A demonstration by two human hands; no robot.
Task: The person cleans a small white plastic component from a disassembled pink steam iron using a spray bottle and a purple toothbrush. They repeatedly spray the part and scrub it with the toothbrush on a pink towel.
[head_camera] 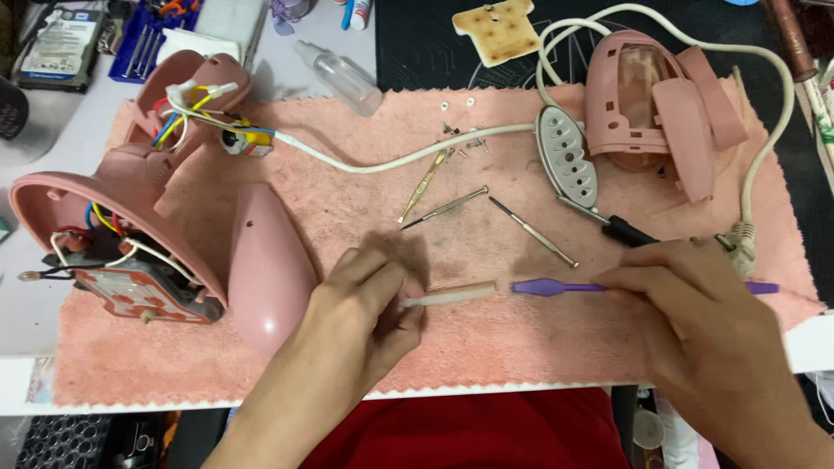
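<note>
Head view: your left hand sits low in the middle of the frame, fingers pinched on one end of a pale tube so that it lies level, its open end facing right. Your right hand, lower right, has its fingers closed round a purple pry tool, flat tip aimed at the tube's mouth and just short of it; the two line up end to end, as if held so for the tip to meet the opening. Both hover just above a pink towel spread over the counter, which likely keeps small parts from rolling. Screws and thin screwdrivers lie together in the middle of the towel, near your hands. At left an opened pink housing shows coloured wires; a white cord runs from it toward a grey soleplate and more pink shells at upper right.
</note>
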